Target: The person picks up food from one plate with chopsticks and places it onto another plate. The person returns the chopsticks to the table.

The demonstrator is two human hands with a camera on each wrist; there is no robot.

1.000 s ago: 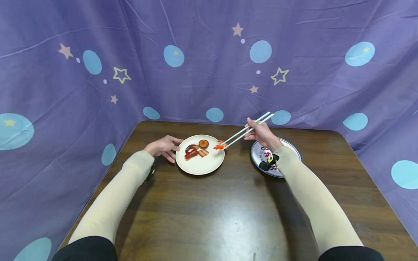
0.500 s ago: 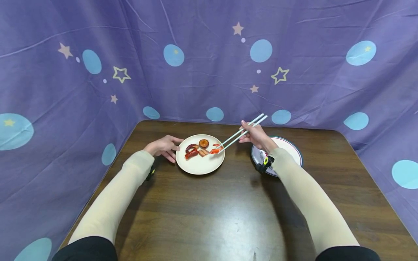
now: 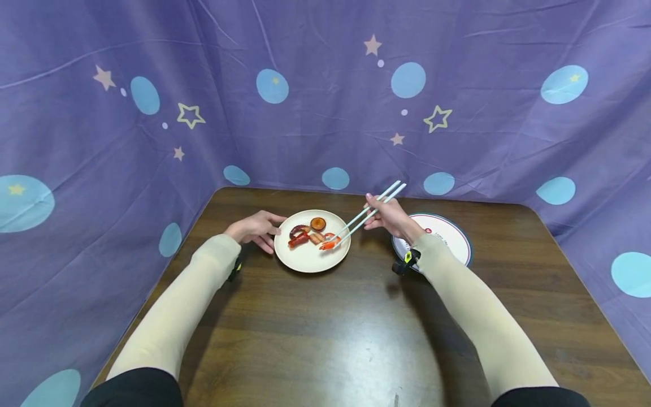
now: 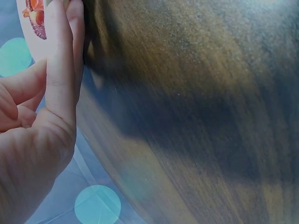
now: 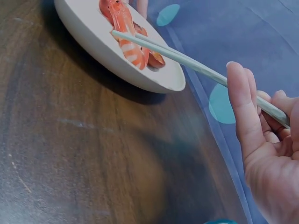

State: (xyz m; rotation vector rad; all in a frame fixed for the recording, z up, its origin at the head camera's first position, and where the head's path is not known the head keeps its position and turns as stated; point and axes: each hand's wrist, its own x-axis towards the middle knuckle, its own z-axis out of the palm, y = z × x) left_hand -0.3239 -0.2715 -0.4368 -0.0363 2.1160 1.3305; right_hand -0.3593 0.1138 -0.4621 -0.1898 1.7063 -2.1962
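My right hand [image 3: 389, 216] grips a pair of pale green chopsticks [image 3: 367, 213], slanting down over the cream plate [image 3: 310, 263]. Between their tips is an orange-red shrimp [image 3: 328, 245], shown close over the plate's right part; the right wrist view has the tips across its striped body [image 5: 131, 51]. Straight fingers of my left hand [image 3: 256, 229] lie along the plate's left rim. On that plate are a red sausage-like piece [image 3: 298, 240], a dark octopus tentacle [image 3: 297, 230], a round brown mushroom-like piece [image 3: 318, 224] and a striped bacon-like slice [image 3: 316, 238].
A white plate [image 3: 452, 237] with a blue rim and printed marks lies under my right forearm, partly hidden. Both plates stand on a brown wooden table [image 3: 305, 328]. A purple patterned curtain [image 3: 315, 135] hangs behind its far edge and along the sides.
My right hand has moved left and slightly down, taking the chopsticks and shrimp from the plate's right rim further in over it. The left hand stays at the rim.
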